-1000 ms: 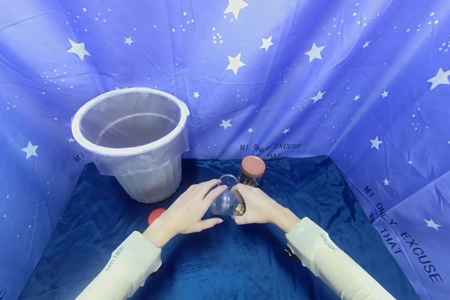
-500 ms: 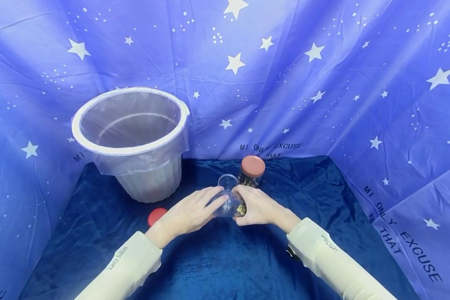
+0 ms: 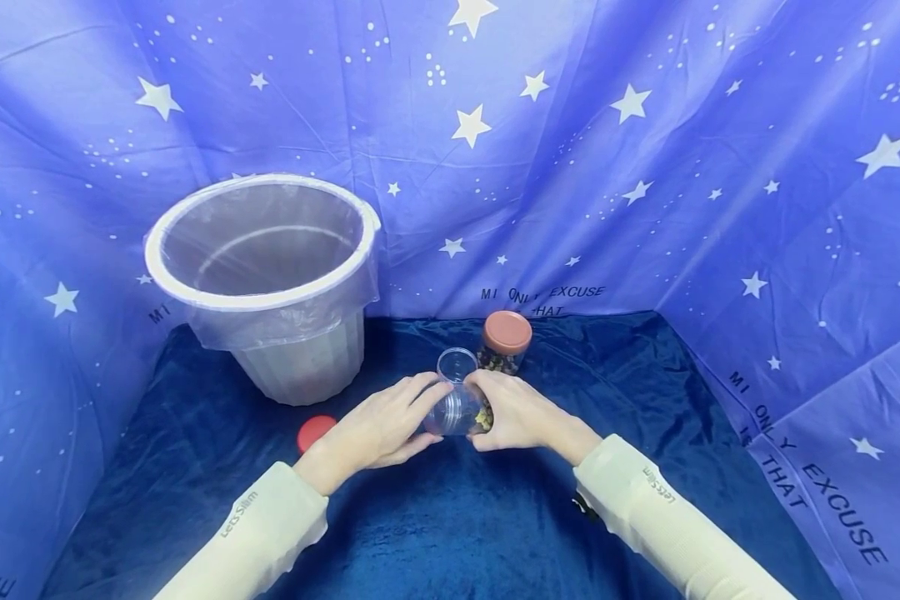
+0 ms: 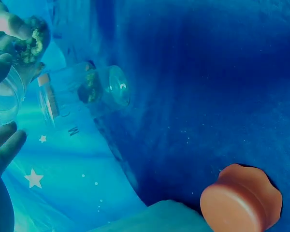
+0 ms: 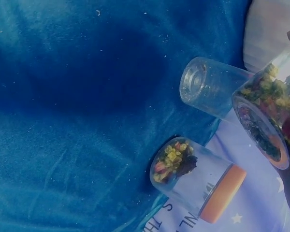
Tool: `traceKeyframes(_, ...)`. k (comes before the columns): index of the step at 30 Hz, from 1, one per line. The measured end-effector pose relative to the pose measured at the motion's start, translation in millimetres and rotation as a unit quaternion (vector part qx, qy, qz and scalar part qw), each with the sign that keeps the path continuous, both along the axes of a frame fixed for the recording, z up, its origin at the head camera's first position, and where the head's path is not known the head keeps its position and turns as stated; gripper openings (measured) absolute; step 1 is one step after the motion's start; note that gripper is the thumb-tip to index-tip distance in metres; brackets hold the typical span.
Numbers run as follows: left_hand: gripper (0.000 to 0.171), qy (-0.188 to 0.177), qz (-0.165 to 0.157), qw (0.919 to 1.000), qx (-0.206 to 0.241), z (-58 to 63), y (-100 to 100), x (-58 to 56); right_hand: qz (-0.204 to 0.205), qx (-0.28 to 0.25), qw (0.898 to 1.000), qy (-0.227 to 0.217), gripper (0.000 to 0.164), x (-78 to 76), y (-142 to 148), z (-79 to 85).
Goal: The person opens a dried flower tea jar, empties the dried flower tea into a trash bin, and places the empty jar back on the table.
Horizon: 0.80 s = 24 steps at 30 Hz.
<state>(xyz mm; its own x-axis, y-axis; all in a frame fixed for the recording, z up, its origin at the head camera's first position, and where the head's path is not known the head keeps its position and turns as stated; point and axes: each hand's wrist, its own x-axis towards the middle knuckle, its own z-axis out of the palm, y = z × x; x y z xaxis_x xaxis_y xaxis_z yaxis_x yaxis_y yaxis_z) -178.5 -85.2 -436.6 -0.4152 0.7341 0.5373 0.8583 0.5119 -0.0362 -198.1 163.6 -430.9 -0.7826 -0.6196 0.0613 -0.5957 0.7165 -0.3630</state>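
My right hand [image 3: 517, 412] grips a clear jar [image 3: 456, 412] by its base end. The jar lies tilted on its side, mouth toward my left hand [image 3: 378, 427], whose fingers and thumb close round the mouth end. Dried flowers or tea [image 5: 275, 94] fill the base end of this jar. Just behind it stands an uncovered clear jar [image 5: 212, 87], seemingly bare inside. A jar with an orange-pink lid [image 3: 507, 333] stands to its right, with a little dried flower mix [image 5: 174, 162] at its bottom. Near my left wrist lies a red lid [image 3: 317, 433], partly hidden.
A large white bin [image 3: 261, 297] with a clear liner stands at the back left. Dark blue cloth [image 3: 450, 525] covers the table, and a starry curtain [image 3: 570, 167] hangs behind. Orange lid-like pieces [image 4: 239, 200] overlap low in the left wrist view.
My left hand has closed in on the mouth end of the jar, its thumb moving in from apart. My right hand stays almost where it was, holding the jar.
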Motion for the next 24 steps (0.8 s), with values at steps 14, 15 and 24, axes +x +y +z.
traceKeyframes(14, 0.06, -0.305, 0.115, 0.9413, 0.088, 1.5, 14.2, 6.5, 0.007, 0.005, 1.0, 0.011, 0.067, -1.0, 5.9, -4.0)
traceKeyframes(15, 0.058, -0.32, 0.122, 0.9345, 0.098, 1.9, 15.3, 6.7, 0.007, 0.004, 1.0, 0.013, 0.067, -1.2, 5.9, -3.9)
traceKeyframes(24, 0.049, -0.402, 0.143, 0.8891, 0.167, 6.4, 19.5, 7.2, 0.006, -0.007, 1.0, 0.008, 0.067, -1.9, 5.4, -5.2)
